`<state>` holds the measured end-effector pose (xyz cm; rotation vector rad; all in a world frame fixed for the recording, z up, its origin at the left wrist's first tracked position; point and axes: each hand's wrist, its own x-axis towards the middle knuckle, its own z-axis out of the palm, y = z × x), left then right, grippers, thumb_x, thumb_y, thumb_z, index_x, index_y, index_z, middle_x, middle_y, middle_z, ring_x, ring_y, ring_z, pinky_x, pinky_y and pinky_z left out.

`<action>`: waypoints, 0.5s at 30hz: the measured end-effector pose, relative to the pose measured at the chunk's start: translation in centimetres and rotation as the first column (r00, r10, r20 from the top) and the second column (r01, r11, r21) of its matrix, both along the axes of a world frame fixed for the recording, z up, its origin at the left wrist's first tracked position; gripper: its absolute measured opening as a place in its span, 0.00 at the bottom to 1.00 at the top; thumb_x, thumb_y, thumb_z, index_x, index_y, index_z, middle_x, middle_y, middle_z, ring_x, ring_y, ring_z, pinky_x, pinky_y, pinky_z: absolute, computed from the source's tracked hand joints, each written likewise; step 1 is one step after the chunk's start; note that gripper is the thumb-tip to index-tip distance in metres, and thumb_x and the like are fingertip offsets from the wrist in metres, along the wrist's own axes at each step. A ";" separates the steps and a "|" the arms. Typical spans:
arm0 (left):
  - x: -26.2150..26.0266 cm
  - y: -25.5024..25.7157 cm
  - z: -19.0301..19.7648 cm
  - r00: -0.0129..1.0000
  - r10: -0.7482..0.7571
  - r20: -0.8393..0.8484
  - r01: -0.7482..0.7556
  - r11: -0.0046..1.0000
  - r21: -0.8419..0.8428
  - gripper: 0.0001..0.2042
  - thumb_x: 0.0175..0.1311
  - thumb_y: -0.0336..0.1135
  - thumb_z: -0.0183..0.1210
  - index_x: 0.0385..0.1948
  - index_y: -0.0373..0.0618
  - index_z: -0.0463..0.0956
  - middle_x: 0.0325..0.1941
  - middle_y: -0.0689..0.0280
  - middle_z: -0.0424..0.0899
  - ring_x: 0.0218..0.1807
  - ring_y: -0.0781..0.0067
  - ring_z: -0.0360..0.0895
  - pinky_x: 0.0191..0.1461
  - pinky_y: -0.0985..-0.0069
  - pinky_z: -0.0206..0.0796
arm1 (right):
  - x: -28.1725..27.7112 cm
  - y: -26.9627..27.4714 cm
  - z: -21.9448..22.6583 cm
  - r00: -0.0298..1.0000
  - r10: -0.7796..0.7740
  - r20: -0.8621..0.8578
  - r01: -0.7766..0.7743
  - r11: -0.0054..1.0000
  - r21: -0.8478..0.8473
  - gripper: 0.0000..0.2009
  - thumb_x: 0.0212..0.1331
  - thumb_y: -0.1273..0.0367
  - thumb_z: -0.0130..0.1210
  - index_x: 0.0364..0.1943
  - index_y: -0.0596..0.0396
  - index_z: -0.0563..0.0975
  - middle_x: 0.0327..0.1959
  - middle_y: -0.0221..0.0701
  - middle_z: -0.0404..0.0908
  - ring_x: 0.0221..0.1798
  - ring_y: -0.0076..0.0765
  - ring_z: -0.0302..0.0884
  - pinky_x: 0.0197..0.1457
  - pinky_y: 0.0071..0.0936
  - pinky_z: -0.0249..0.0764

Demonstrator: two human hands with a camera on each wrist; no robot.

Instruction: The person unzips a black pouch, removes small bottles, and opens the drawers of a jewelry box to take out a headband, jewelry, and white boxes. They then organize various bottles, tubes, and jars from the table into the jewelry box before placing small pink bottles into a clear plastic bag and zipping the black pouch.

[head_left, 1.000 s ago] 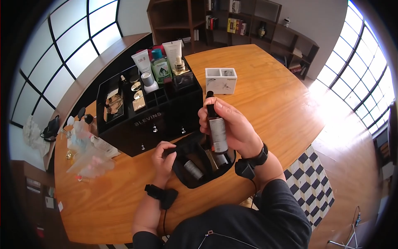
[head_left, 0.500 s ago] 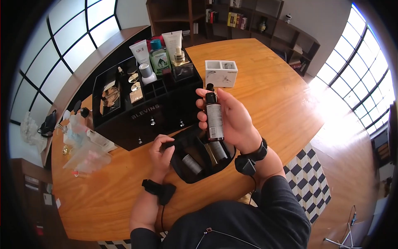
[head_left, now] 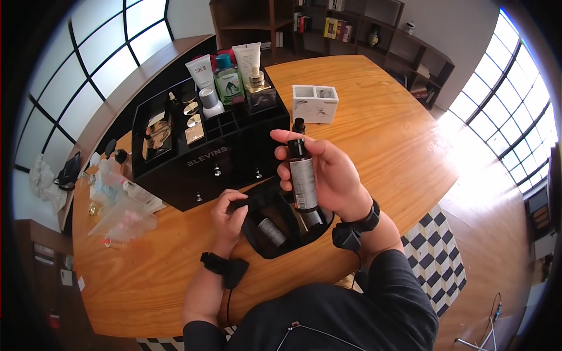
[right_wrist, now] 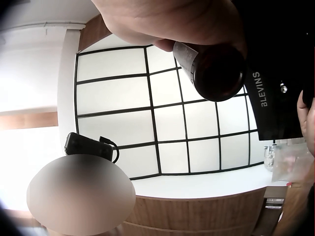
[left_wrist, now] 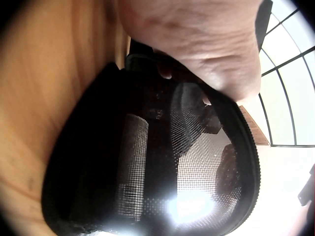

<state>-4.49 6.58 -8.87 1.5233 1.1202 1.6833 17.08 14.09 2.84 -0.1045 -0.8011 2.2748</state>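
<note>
My right hand holds a dark bottle with a grey barcode label upright, fingers behind it and thumb at its side. A black top piece rises behind the outstretched index finger. In the right wrist view the brown bottle's round base faces the camera. Below lies a black mesh pouch, open, with a small grey-labelled bottle in its left part and another bottle in its right. My left hand grips the pouch's left edge; its fingertips show dimly through the mesh in the left wrist view.
A black cosmetics organizer marked BLEVINS stands just behind the pouch, topped with tubes, a green bottle and compacts. A white marbled two-slot holder is at the back. Plastic bags lie on the left of the wooden table.
The bottle in my right hand has turned so its barcode faces me, and my right index finger has straightened out to the left. My left hand stays at the pouch's edge.
</note>
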 end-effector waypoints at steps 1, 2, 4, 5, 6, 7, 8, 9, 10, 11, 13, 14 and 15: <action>0.0 0.0 0.0 1.000 -0.002 0.005 0.002 1.000 0.000 0.08 0.47 0.21 0.54 0.32 0.36 0.74 0.35 0.65 0.72 0.40 0.75 0.70 0.46 0.80 0.61 | 0.0 0.0 0.0 1.000 -0.004 0.008 0.004 1.000 0.003 0.24 0.65 0.64 0.40 0.63 0.60 0.61 0.43 0.34 0.73 0.40 0.36 0.72 0.44 0.35 0.72; 0.0 0.0 0.0 1.000 -0.005 0.011 0.005 1.000 -0.001 0.08 0.47 0.21 0.54 0.32 0.36 0.74 0.35 0.65 0.72 0.40 0.76 0.69 0.46 0.80 0.61 | 0.0 -0.1 0.1 1.000 -0.010 0.019 0.010 1.000 0.004 0.23 0.65 0.64 0.40 0.63 0.60 0.62 0.43 0.34 0.72 0.40 0.36 0.72 0.44 0.35 0.72; 0.1 0.0 0.0 1.000 -0.008 0.018 0.008 1.000 -0.001 0.08 0.47 0.21 0.54 0.32 0.36 0.74 0.35 0.65 0.72 0.39 0.76 0.69 0.46 0.80 0.61 | -0.1 -0.2 0.2 0.999 -0.022 0.040 0.022 1.000 0.005 0.23 0.65 0.64 0.41 0.62 0.60 0.62 0.42 0.33 0.72 0.40 0.36 0.72 0.45 0.35 0.73; 0.1 0.0 0.0 1.000 -0.009 0.018 0.010 1.000 -0.001 0.08 0.47 0.21 0.54 0.32 0.36 0.74 0.35 0.65 0.72 0.39 0.76 0.69 0.46 0.80 0.61 | -0.1 -0.3 0.2 0.999 -0.020 0.043 0.019 1.000 0.014 0.23 0.65 0.64 0.42 0.62 0.60 0.62 0.43 0.33 0.72 0.41 0.36 0.72 0.45 0.34 0.73; 0.1 0.0 0.0 1.000 -0.011 0.018 0.011 1.000 -0.001 0.08 0.47 0.21 0.54 0.32 0.36 0.74 0.35 0.65 0.72 0.39 0.76 0.69 0.46 0.80 0.61 | -0.1 -0.3 0.2 0.999 -0.017 0.046 0.016 1.000 0.024 0.23 0.65 0.64 0.42 0.62 0.60 0.62 0.43 0.33 0.72 0.41 0.36 0.72 0.46 0.34 0.73; 0.1 0.0 0.1 1.000 -0.010 0.017 0.010 1.000 -0.002 0.08 0.47 0.21 0.54 0.32 0.36 0.74 0.35 0.65 0.72 0.39 0.76 0.69 0.46 0.80 0.61 | -0.1 -0.4 0.2 0.999 -0.015 0.049 0.013 0.999 0.033 0.23 0.65 0.64 0.43 0.62 0.60 0.62 0.43 0.33 0.72 0.41 0.36 0.72 0.46 0.34 0.73; 0.1 0.0 0.1 1.000 -0.010 0.015 0.010 1.000 -0.002 0.08 0.47 0.21 0.54 0.32 0.36 0.73 0.35 0.65 0.72 0.39 0.76 0.69 0.46 0.80 0.61 | -0.2 -0.4 0.3 0.999 -0.014 0.046 0.011 0.998 0.055 0.22 0.65 0.65 0.44 0.61 0.59 0.63 0.42 0.33 0.72 0.41 0.35 0.73 0.46 0.32 0.73; 0.1 0.0 0.1 1.000 -0.010 0.014 0.010 1.000 -0.003 0.08 0.47 0.21 0.54 0.31 0.36 0.73 0.34 0.65 0.72 0.39 0.76 0.69 0.46 0.80 0.61 | -0.2 -0.5 0.3 0.999 -0.013 0.043 0.009 0.997 0.077 0.21 0.65 0.66 0.44 0.60 0.59 0.64 0.41 0.33 0.73 0.40 0.34 0.74 0.46 0.31 0.74; 0.1 0.0 0.1 1.000 -0.008 0.014 0.008 1.000 0.000 0.08 0.47 0.21 0.54 0.31 0.36 0.73 0.34 0.64 0.72 0.39 0.75 0.69 0.46 0.80 0.61 | -0.3 -0.6 0.3 0.999 -0.012 0.041 0.008 0.995 0.099 0.20 0.65 0.68 0.45 0.60 0.58 0.65 0.41 0.32 0.73 0.40 0.32 0.75 0.47 0.29 0.74; 0.1 0.0 0.0 1.000 -0.006 0.013 0.006 1.000 0.003 0.08 0.47 0.21 0.54 0.31 0.36 0.73 0.34 0.64 0.72 0.39 0.75 0.69 0.46 0.80 0.61 | -0.3 -0.6 0.3 1.000 -0.004 0.031 0.001 0.995 0.104 0.20 0.65 0.68 0.45 0.60 0.59 0.65 0.41 0.33 0.74 0.40 0.33 0.75 0.47 0.29 0.74; 0.1 0.1 -0.1 1.000 -0.005 0.013 0.005 1.000 0.009 0.08 0.47 0.21 0.54 0.31 0.36 0.74 0.34 0.64 0.72 0.39 0.75 0.69 0.46 0.80 0.61 | -0.3 -0.6 0.1 1.000 0.012 0.012 -0.014 0.993 0.115 0.20 0.65 0.68 0.46 0.60 0.59 0.65 0.42 0.33 0.74 0.41 0.33 0.76 0.47 0.29 0.74; 0.0 0.1 -0.2 1.000 -0.006 0.013 0.005 1.000 0.012 0.08 0.47 0.21 0.54 0.31 0.36 0.74 0.34 0.64 0.72 0.39 0.75 0.69 0.46 0.80 0.61 | -0.4 -0.7 0.1 1.000 0.010 0.010 -0.011 0.992 0.122 0.20 0.65 0.68 0.46 0.60 0.59 0.65 0.43 0.34 0.74 0.41 0.33 0.76 0.47 0.29 0.74; 0.0 0.2 -0.2 1.000 -0.006 0.012 0.006 1.000 0.014 0.08 0.47 0.21 0.54 0.31 0.36 0.74 0.34 0.64 0.72 0.39 0.75 0.69 0.46 0.80 0.61 | -0.4 -0.8 0.1 1.000 0.008 0.008 -0.009 0.992 0.129 0.19 0.65 0.68 0.46 0.59 0.59 0.65 0.43 0.35 0.74 0.41 0.33 0.76 0.47 0.29 0.74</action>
